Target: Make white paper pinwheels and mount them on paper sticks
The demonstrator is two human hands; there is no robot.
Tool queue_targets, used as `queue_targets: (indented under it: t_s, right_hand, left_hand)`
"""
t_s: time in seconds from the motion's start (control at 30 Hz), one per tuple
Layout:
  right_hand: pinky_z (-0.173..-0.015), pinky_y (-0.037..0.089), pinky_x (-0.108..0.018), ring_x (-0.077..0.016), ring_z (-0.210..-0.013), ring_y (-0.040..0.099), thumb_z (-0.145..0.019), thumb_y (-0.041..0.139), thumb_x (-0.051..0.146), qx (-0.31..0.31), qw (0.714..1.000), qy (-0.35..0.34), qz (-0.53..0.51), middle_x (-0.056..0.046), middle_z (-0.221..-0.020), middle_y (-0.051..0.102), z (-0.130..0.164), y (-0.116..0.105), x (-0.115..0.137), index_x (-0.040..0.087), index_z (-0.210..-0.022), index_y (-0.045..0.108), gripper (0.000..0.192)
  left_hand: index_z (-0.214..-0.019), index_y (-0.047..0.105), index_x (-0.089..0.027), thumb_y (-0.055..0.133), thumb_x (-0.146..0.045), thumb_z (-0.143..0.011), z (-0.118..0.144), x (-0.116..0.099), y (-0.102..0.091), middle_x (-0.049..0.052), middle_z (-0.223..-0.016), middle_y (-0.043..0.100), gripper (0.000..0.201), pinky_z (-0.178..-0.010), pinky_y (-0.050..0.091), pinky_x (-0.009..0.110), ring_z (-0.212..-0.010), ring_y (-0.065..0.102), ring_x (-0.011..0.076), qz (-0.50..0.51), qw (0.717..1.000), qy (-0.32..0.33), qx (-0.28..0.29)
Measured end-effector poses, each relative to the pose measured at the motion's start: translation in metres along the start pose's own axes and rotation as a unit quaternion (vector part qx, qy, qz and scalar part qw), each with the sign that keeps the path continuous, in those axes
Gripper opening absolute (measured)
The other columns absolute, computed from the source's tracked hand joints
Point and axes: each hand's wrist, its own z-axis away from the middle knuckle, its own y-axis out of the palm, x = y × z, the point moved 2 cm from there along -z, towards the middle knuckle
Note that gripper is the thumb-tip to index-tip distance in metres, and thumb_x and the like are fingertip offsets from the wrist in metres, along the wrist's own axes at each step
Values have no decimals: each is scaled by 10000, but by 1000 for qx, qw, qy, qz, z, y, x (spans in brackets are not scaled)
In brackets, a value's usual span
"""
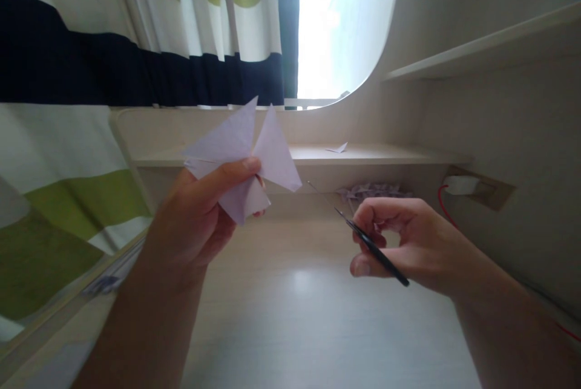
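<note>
My left hand [209,204] pinches a piece of folded pale lilac paper [227,135], thumb across its middle. Pointed triangular flaps spread out above and to the right of the thumb, and shorter folds hang below it. Apart from the paper, on the right, my right hand [403,238] holds a slim black pointed tool [374,253] between thumb and fingers. Its tip points up and left toward the paper; its exact kind is unclear. A thin light line, like a wire or thin rod, shows beyond the tip. Both hands are raised over the pale desk [295,316].
A small folded paper piece [338,148] lies on the back shelf [390,153]. Beneath that shelf is a heap of lilac folded paper [379,190]. A white plug [460,185] with a red cable sits in the right wall. Striped curtains [181,68] hang at the left.
</note>
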Motion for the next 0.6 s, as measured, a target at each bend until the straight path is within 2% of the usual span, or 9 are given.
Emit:
queue_targets:
  t_s: [0.1,0.27,0.6]
  right_hand:
    - [-451,370,-235,-117,-557,489,-660,994,346,1,1000,2,13,28,-608,582,1,-1,3,209,-673,662,360]
    - [-486,369,-228,-104,-579,474,-642,1007,329,24,999,42,23,39,-616,583,3,0,9,190,-674,661,374]
    - [-487,361,-223,-99,-572,465,-622,1011,339,7,998,62,7,39,-602,573,4,0,10,180,-650,656,390]
  left_hand:
    - [-779,700,-171,861,-245,-729,0,1,2,-25,-634,617,184,-438,509,222,-489,528,101,-4,1000,-3,2]
    - [-796,704,-152,851,-200,-739,3,-1,5,-26,-635,616,164,-432,526,215,-497,536,102,6,1000,12,18]
    - [-805,726,-146,842,-180,-759,5,-4,8,-20,-631,636,129,-449,533,205,-507,561,110,8,999,20,25]
